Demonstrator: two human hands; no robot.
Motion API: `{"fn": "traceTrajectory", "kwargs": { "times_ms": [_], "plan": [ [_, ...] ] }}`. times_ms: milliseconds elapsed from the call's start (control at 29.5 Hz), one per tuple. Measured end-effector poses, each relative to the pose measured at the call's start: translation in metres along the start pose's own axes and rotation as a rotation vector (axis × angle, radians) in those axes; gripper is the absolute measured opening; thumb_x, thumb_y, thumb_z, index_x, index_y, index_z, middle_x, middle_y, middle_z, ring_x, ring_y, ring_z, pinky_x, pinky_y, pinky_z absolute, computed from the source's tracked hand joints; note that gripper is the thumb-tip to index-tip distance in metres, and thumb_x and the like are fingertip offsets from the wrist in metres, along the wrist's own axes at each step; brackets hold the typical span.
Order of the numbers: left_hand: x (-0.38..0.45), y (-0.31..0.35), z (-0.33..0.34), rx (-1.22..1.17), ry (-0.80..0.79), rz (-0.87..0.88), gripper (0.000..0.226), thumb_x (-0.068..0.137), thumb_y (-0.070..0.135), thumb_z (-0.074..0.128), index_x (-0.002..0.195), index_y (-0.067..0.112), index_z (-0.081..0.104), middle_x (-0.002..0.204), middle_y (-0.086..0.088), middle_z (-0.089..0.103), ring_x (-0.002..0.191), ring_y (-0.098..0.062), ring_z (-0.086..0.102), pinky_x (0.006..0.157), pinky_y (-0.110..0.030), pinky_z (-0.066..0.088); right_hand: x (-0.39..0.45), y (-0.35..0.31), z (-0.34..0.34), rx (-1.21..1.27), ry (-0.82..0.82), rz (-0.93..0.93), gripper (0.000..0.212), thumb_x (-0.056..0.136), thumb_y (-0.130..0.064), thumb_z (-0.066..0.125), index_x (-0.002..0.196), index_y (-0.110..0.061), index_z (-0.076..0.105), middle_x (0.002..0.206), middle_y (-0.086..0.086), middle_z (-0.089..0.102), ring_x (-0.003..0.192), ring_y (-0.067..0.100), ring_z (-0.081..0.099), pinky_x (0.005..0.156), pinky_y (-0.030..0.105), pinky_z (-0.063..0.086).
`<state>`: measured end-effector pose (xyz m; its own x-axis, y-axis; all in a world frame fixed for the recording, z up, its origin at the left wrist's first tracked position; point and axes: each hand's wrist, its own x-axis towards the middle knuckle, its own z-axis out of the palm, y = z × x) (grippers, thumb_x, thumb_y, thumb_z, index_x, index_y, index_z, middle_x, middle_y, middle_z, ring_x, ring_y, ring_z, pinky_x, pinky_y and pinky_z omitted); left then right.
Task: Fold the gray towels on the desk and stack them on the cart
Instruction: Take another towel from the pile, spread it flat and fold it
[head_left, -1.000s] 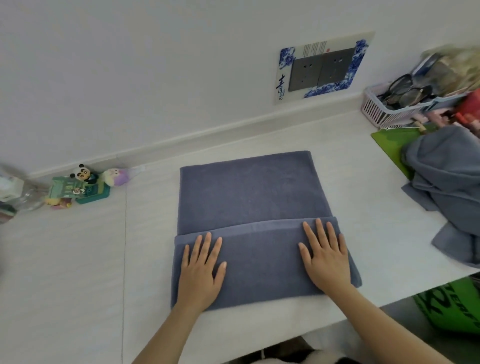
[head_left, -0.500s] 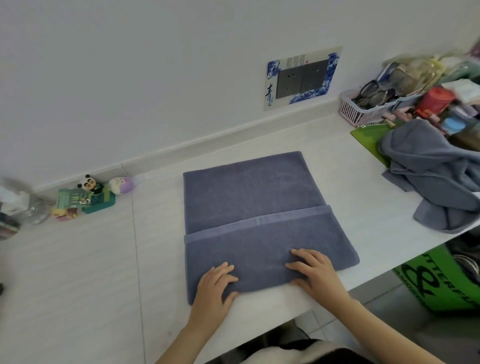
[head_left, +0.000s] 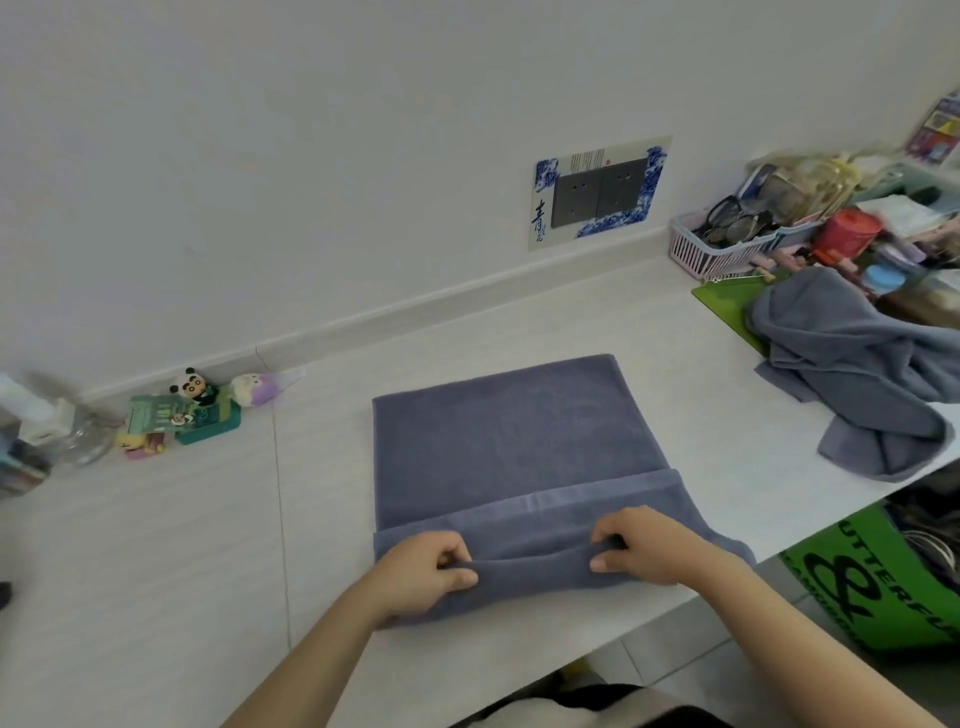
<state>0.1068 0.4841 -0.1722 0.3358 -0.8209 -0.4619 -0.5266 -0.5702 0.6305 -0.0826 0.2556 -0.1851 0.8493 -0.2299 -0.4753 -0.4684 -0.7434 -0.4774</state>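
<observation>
A gray towel (head_left: 514, 436) lies flat on the white desk (head_left: 156, 545), its near part folded over once into a band. My left hand (head_left: 426, 574) pinches the near folded edge at the left. My right hand (head_left: 649, 551) pinches the same edge at the right, and a raised crease runs between the two hands. A second gray towel (head_left: 852, 364) lies crumpled at the desk's right end. No cart is in view.
Small toys and a green box (head_left: 182, 415) stand by the wall at the left, beside a clear bottle (head_left: 62, 431). A pink basket (head_left: 727, 249) and assorted clutter crowd the right end. A green bag (head_left: 883, 582) sits on the floor below the desk edge.
Both hands slid from lying flat on the folded band back to its near edge and curled shut on it, lifting the edge into a crease. The view shifted left.
</observation>
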Motion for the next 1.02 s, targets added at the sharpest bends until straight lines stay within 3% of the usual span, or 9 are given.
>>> {"fn": "traceTrajectory", "kwargs": {
  "times_ms": [68, 204, 339, 475, 577, 679, 814, 916, 1018],
  "plan": [
    [-0.007, 0.007, -0.014, -0.063, -0.138, 0.014, 0.013, 0.086, 0.032, 0.066, 0.077, 0.029, 0.057, 0.074, 0.012, 0.061, 0.066, 0.000, 0.052, 0.066, -0.016, 0.040, -0.008, -0.006, -0.015, 0.004, -0.127, -0.023, 0.021, 0.087, -0.037, 0.061, 0.075, -0.021, 0.056, 0.073, -0.008, 0.052, 0.068, 0.009, 0.046, 0.065, 0.025, 0.034],
    [0.000, 0.013, -0.051, -0.110, -0.276, -0.006, 0.011, 0.086, 0.032, 0.066, 0.078, 0.029, 0.060, 0.062, 0.020, 0.058, 0.061, 0.003, 0.050, 0.064, -0.017, 0.038, 0.005, -0.027, -0.057, -0.002, -0.267, -0.053, 0.026, 0.090, -0.036, 0.059, 0.066, -0.030, 0.048, 0.069, -0.011, 0.048, 0.066, 0.006, 0.045, 0.064, 0.022, 0.033],
    [0.041, 0.016, -0.099, -0.031, -0.203, -0.054, 0.008, 0.088, 0.029, 0.064, 0.082, 0.029, 0.061, 0.072, 0.020, 0.059, 0.071, 0.001, 0.053, 0.071, -0.019, 0.040, 0.057, -0.042, -0.096, -0.139, -0.216, -0.036, 0.016, 0.091, -0.034, 0.057, 0.086, -0.020, 0.063, 0.084, -0.009, 0.060, 0.078, 0.011, 0.053, 0.069, 0.023, 0.037],
    [0.095, 0.008, -0.132, 0.196, -0.119, -0.135, 0.009, 0.092, 0.031, 0.058, 0.096, 0.023, 0.060, 0.099, 0.009, 0.059, 0.093, -0.011, 0.054, 0.083, -0.024, 0.041, 0.119, -0.053, -0.119, -0.240, -0.054, 0.026, 0.032, 0.094, -0.036, 0.052, 0.113, -0.013, 0.061, 0.119, 0.004, 0.061, 0.108, 0.023, 0.055, 0.088, 0.031, 0.040],
    [0.133, -0.007, -0.124, 0.299, 0.009, -0.264, 0.018, 0.096, 0.028, 0.043, 0.105, 0.022, 0.058, 0.119, 0.001, 0.060, 0.106, -0.018, 0.054, 0.094, -0.032, 0.037, 0.161, -0.045, -0.118, -0.235, 0.073, 0.078, 0.039, 0.098, -0.044, 0.036, 0.115, -0.017, 0.058, 0.120, 0.006, 0.061, 0.110, 0.027, 0.054, 0.094, 0.039, 0.039],
    [0.139, -0.018, -0.100, 0.360, 0.122, -0.328, 0.042, 0.100, 0.047, 0.024, 0.115, 0.021, 0.054, 0.125, -0.003, 0.059, 0.115, -0.024, 0.052, 0.101, -0.039, 0.032, 0.175, -0.030, -0.105, -0.283, 0.023, 0.082, 0.048, 0.095, -0.056, 0.035, 0.116, -0.019, 0.057, 0.120, 0.005, 0.058, 0.114, 0.028, 0.048, 0.098, 0.043, 0.033],
    [0.138, -0.033, -0.081, 0.397, 0.250, -0.149, 0.043, 0.096, 0.053, 0.037, 0.113, 0.017, 0.054, 0.118, -0.002, 0.054, 0.107, -0.018, 0.047, 0.091, -0.030, 0.038, 0.191, -0.011, -0.100, -0.303, 0.021, -0.029, 0.036, 0.092, -0.047, 0.050, 0.108, -0.016, 0.056, 0.111, 0.006, 0.058, 0.108, 0.024, 0.046, 0.088, 0.036, 0.039],
    [0.140, -0.033, -0.086, 0.424, 0.319, -0.138, 0.036, 0.098, 0.047, 0.034, 0.109, 0.017, 0.049, 0.111, -0.004, 0.060, 0.099, -0.021, 0.055, 0.076, -0.032, 0.039, 0.198, -0.008, -0.102, -0.285, 0.060, -0.023, 0.030, 0.096, -0.044, 0.042, 0.106, -0.017, 0.051, 0.105, 0.008, 0.062, 0.097, 0.026, 0.055, 0.072, 0.035, 0.041],
    [0.150, -0.028, -0.097, 0.475, 0.315, -0.162, 0.036, 0.100, 0.047, 0.030, 0.109, 0.015, 0.044, 0.103, -0.007, 0.064, 0.094, -0.028, 0.058, 0.068, -0.034, 0.033, 0.205, -0.009, -0.109, -0.368, 0.089, -0.023, 0.034, 0.099, -0.043, 0.034, 0.110, -0.016, 0.050, 0.105, 0.008, 0.065, 0.095, 0.028, 0.058, 0.072, 0.032, 0.035]
  ]
}}
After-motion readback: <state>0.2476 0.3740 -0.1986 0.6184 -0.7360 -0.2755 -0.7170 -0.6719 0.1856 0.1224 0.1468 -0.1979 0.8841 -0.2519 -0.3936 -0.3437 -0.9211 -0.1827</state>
